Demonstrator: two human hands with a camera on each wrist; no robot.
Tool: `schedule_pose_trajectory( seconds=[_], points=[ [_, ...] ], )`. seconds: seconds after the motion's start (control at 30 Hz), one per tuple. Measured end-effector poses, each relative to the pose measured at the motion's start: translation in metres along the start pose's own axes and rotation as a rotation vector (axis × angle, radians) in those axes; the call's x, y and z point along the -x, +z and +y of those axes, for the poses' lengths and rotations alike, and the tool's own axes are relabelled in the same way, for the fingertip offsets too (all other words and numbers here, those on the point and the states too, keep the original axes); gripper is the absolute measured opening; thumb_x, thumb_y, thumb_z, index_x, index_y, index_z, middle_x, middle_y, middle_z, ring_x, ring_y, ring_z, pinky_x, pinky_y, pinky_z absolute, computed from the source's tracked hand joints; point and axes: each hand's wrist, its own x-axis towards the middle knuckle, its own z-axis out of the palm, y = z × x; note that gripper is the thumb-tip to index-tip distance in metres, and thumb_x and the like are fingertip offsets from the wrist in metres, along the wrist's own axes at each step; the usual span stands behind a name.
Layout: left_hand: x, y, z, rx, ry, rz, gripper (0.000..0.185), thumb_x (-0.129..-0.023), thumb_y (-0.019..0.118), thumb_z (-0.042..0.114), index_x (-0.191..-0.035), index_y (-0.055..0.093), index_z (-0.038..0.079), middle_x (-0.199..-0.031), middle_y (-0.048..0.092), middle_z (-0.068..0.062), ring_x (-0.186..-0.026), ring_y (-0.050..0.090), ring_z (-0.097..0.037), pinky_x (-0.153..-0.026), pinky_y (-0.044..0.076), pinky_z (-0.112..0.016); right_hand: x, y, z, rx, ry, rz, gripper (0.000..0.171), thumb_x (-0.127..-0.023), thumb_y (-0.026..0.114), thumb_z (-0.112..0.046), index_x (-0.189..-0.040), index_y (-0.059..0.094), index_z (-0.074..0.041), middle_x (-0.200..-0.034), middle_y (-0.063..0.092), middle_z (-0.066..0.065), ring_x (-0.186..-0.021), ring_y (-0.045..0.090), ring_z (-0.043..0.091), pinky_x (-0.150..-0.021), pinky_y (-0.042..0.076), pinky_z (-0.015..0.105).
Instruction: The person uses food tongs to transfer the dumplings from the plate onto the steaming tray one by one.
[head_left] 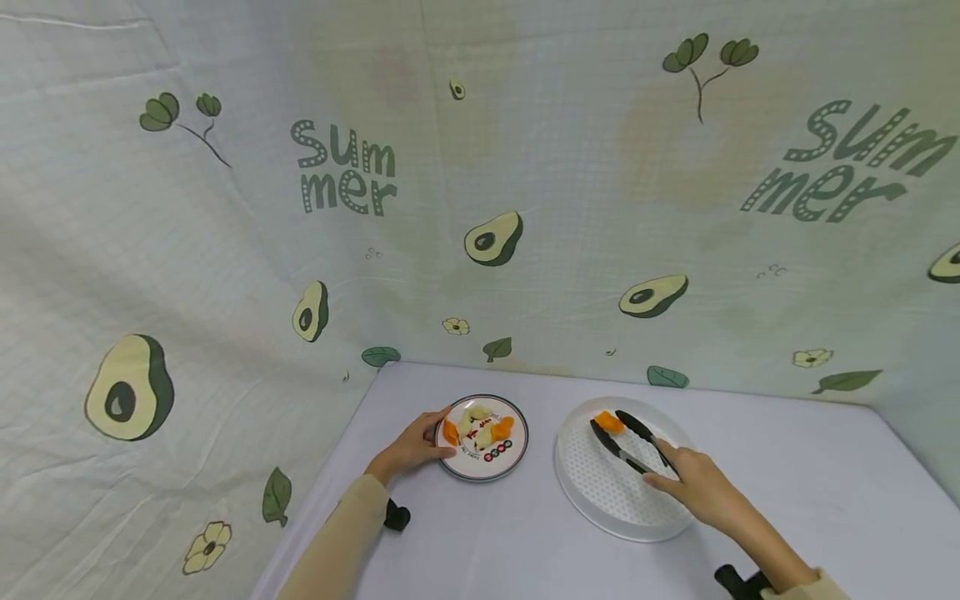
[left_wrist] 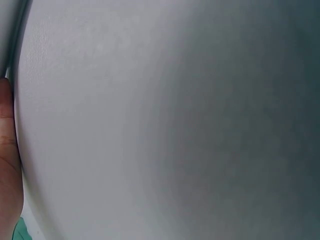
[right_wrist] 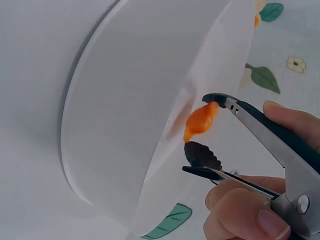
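1. Right hand [head_left: 693, 483] grips the black-tipped tongs [head_left: 626, 442], fingers curled round both arms; the tips are closed on an orange fruit piece [head_left: 609, 422] over the far part of the white perforated tray [head_left: 600, 500]
2. Left hand [head_left: 412, 448] rests on the left rim of the small patterned plate [head_left: 498, 467], fingers bent round its edge, steadying it
3. Doing it well, as I judge: keep even squeeze on the tongs so the soft piece isn't crushed or dropped, and keep the plate pinned
4. Plate holds several orange and pale yellow fruit chunks; it sits near the back left corner of the counter [head_left: 787, 467]
5. Tray, just right of the plate, carries only the tonged piece; whether that piece touches the tray floor can't be told
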Motion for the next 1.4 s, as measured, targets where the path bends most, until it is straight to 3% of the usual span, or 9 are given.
schedule_pose_trajectory(
  seconds=[0.4, 0.8, 1.03, 1.23, 1.4],
  points=[
    [-0.001, 0.0, 0.0, 0.017, 0.014, -0.008, 0.086, -0.081, 0.085, 0.022, -0.154, 0.041, 0.017, -0.142, 0.045, -0.014, -0.106, 0.046, -0.023, -0.096, 0.047, -0.041, -0.006, 0.006, 0.009, -0.005, 0.017, -0.023, 0.079, -0.093, 0.071, -0.032, -0.134, 0.039, 0.026, -0.123, 0.051, 0.045, -0.114, 0.051, 0.057, -0.087, 0.048, 0.059],
    [0.0, 0.0, 0.001, 0.001, 0.015, -0.004, 0.085, -0.081, 0.085, 0.023, -0.154, 0.04, 0.017, -0.141, 0.046, -0.014, -0.107, 0.046, -0.024, -0.097, 0.045, -0.043, 0.003, -0.007, -0.002, -0.013, 0.001, -0.004, 0.084, -0.094, 0.068, -0.039, -0.14, 0.035, 0.023, -0.126, 0.045, 0.048, -0.118, 0.045, 0.062, -0.09, 0.043, 0.065],
    [0.0, -0.001, -0.001, -0.007, 0.02, 0.002, 0.085, -0.081, 0.085, 0.023, -0.154, 0.04, 0.016, -0.14, 0.046, -0.014, -0.108, 0.046, -0.024, -0.099, 0.045, -0.044, 0.005, -0.005, -0.019, -0.113, -0.126, 0.054, 0.077, -0.095, 0.068, -0.036, -0.142, 0.039, 0.017, -0.129, 0.051, 0.041, -0.122, 0.047, 0.056, -0.093, 0.041, 0.066],
    [0.0, -0.001, 0.0, 0.008, 0.021, -0.006, 0.086, -0.081, 0.085, 0.023, -0.154, 0.04, 0.016, -0.14, 0.046, -0.014, -0.108, 0.046, -0.025, -0.099, 0.044, -0.045, -0.004, 0.005, -0.036, -0.163, -0.197, 0.04, 0.076, -0.095, 0.068, -0.036, -0.143, 0.039, 0.015, -0.13, 0.054, 0.035, -0.12, 0.052, 0.05, -0.092, 0.044, 0.061],
    [-0.001, 0.0, -0.003, -0.002, -0.002, -0.001, 0.086, -0.08, 0.085, 0.025, -0.154, 0.041, 0.019, -0.138, 0.047, -0.012, -0.107, 0.046, -0.024, -0.099, 0.045, -0.044, -0.014, 0.018, -0.049, -0.19, -0.246, -0.002, 0.077, -0.096, 0.066, -0.039, -0.144, 0.039, 0.015, -0.139, 0.046, 0.035, -0.128, 0.044, 0.052, -0.1, 0.038, 0.061]
  ],
)
